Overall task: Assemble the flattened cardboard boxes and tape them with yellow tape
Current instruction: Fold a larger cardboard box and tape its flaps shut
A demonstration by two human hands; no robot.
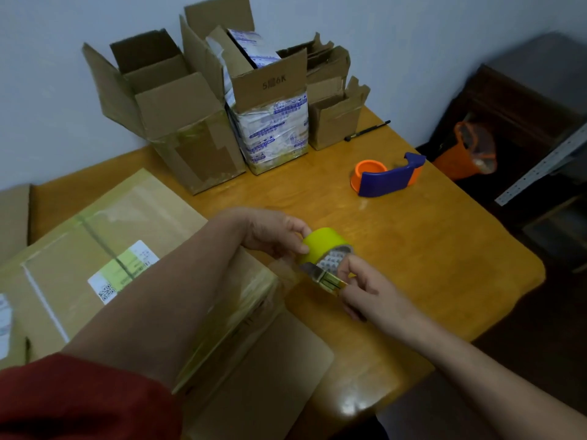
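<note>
My left hand (273, 233) grips a roll of yellow tape (322, 244) just above the table, to the right of a large closed cardboard box (95, 249). At the roll's lower edge my right hand (359, 284) pinches a small metal-and-yellow tape cutter (327, 279). The box lies flat under my left forearm. It has a white label and yellowish tape across its top. A flat piece of cardboard (270, 376) sticks out from under it toward me.
Three open cardboard boxes (190, 131) stand along the wall at the back of the wooden table (444, 249), with a black pen (368, 131) beside them. A blue and orange tape dispenser (386, 177) sits at the back right. Dark furniture and an orange bin (470, 154) stand right of the table.
</note>
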